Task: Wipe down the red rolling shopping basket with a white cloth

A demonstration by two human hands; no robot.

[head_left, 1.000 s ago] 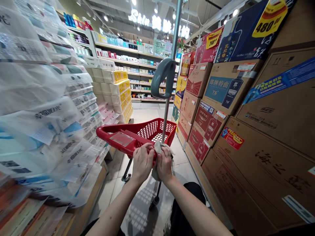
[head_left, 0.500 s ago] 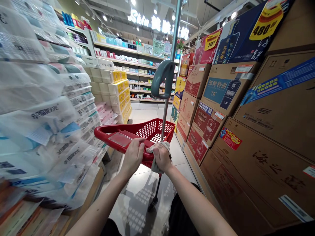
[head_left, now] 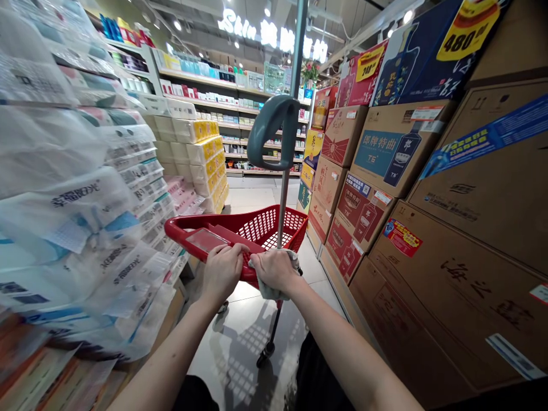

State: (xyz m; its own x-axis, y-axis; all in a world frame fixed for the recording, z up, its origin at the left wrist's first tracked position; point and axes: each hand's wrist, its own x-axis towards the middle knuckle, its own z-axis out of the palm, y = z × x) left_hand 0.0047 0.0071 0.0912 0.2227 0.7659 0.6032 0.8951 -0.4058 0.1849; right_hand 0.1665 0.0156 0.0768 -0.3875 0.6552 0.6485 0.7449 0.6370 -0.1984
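A red plastic shopping cart (head_left: pixel 257 222) with a lattice basket stands in front of me, turned so its handle bar points left. My left hand (head_left: pixel 223 271) is closed around the near part of that red bar. Just to its right, my right hand (head_left: pixel 276 269) presses a pale grey cloth (head_left: pixel 274 292) against the bar's right end, fingers wrapped over it. Beside the cloth rises a metal pole (head_left: pixel 282 211) that carries a grey loop-shaped handle (head_left: pixel 274 132). My right fingertips are partly hidden by the hand's back.
Wrapped tissue packs (head_left: pixel 85 228) are stacked high on the left, with yellow-and-white packs (head_left: pixel 201 154) beyond. Cardboard liquor cartons (head_left: pixel 428 228) wall the right side. Product shelves (head_left: pixel 201 80) stand at the back. A caster wheel (head_left: pixel 265 355) rests on the tiled floor (head_left: pixel 252 342).
My right hand and the cloth have slid left along the bar, and the hand lies flatter over it. My left hand has shifted slightly left. The grey loop handle appears further left.
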